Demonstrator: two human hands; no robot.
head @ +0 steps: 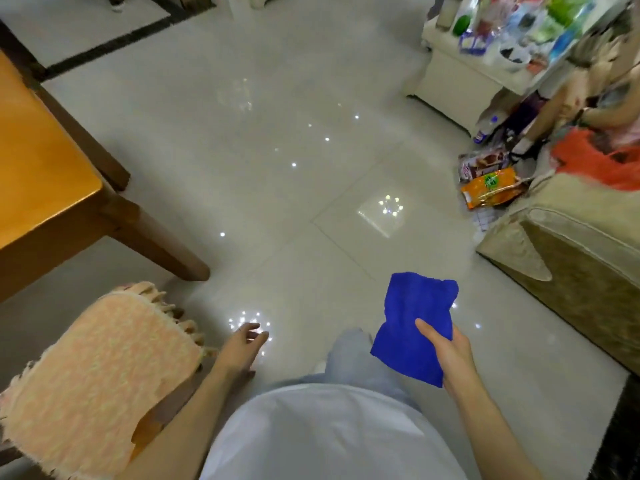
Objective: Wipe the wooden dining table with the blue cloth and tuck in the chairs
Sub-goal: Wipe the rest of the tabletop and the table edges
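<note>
— Where is the cloth?
— My right hand (446,351) grips the blue cloth (415,323) over the floor; my left hand (244,344) hangs open beside the chair (100,368).
— And the table (38,161)?
— Left of me, apparently unwiped; chair still pulled out.

Glossy floor tiles (311,150), polished wooden table (38,150), fuzzy blue cloth (412,323).

Snack packets (490,183) on glossy tiled floor (277,150)
</note>
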